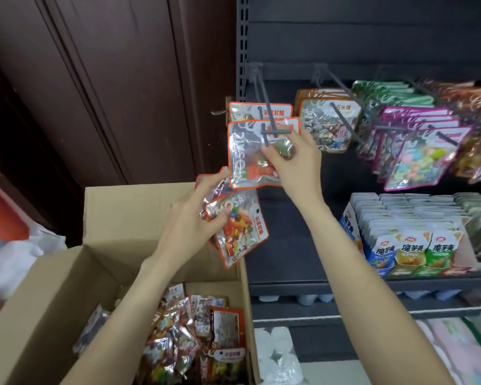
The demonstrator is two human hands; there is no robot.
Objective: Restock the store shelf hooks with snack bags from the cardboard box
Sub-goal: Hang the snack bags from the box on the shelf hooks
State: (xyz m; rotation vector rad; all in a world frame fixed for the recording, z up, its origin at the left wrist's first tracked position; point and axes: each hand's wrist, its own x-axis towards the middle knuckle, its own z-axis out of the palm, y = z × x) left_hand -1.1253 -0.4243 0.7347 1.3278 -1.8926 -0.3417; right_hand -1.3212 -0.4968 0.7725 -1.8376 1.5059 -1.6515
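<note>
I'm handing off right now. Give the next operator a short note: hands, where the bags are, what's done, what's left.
Right hand: pinches an orange-edged snack bag at the tip of the leftmost hook; whether it is fully threaded on is unclear.
Left hand: grips a few spare bags above the cardboard box.
Done: one matching bag hangs further back on that hook.
Left: seat the current bag, hang the spares, then the bags in the box.
</note>
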